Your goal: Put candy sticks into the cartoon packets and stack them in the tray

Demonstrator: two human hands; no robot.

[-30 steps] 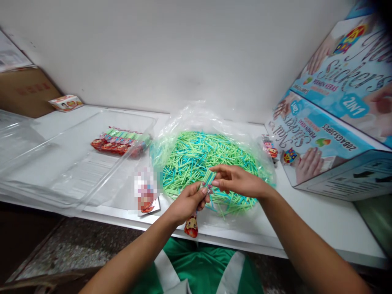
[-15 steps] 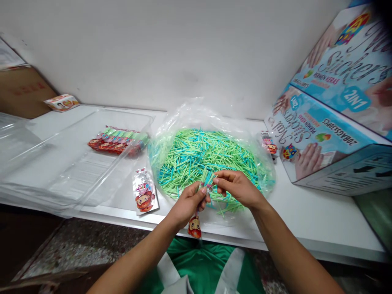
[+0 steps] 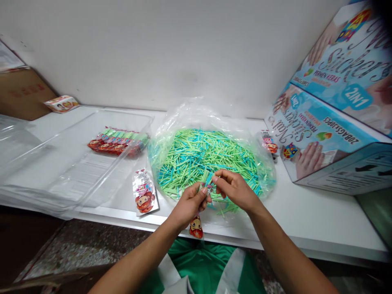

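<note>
My left hand (image 3: 189, 203) is closed on a small printed cartoon sachet (image 3: 196, 226) whose lower end hangs below my fist. A few green and blue sticks (image 3: 207, 180) poke up out of the sachet's top. My right hand (image 3: 234, 187) pinches those sticks at the sachet's mouth. Both hands hover over the near edge of a big heap of green and blue sticks (image 3: 202, 157) lying on an opened clear plastic bag (image 3: 190, 112).
An empty sachet (image 3: 144, 197) lies flat left of the heap. A clear plastic tray (image 3: 55, 171) holds a row of filled sachets (image 3: 118, 143). Two blue sticker cartons (image 3: 327, 122) stand at the right, a brown carton (image 3: 21, 92) far left. The white table's front edge (image 3: 122, 220) is near.
My right hand has drawn in closer to my left and now pinches the sticks at the sachet's mouth. The view has shifted slightly.
</note>
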